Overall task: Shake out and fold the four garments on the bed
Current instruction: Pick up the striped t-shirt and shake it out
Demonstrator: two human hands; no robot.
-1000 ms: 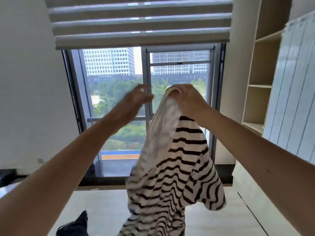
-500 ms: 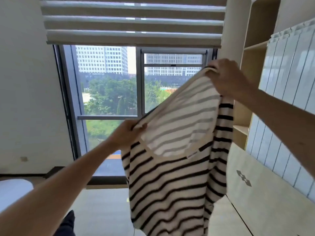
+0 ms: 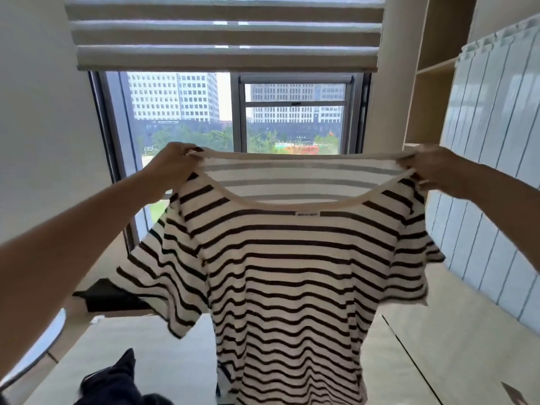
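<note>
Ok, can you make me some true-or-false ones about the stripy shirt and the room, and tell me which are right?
1. The left hand and right hand grip the black-and-cream striped T-shirt at either end of its neckline. True.
2. The T-shirt lies folded flat. False: it hangs spread open in the air.
3. The grey banded roller blind covers the whole window. False: only the top part; buildings and trees show below it.
4. A dark garment lies on the bed, lower left. True.

Home bedroom; bed (image 3: pixel 163 358), window blind (image 3: pixel 228 54), wooden shelves (image 3: pixel 432 92).
</note>
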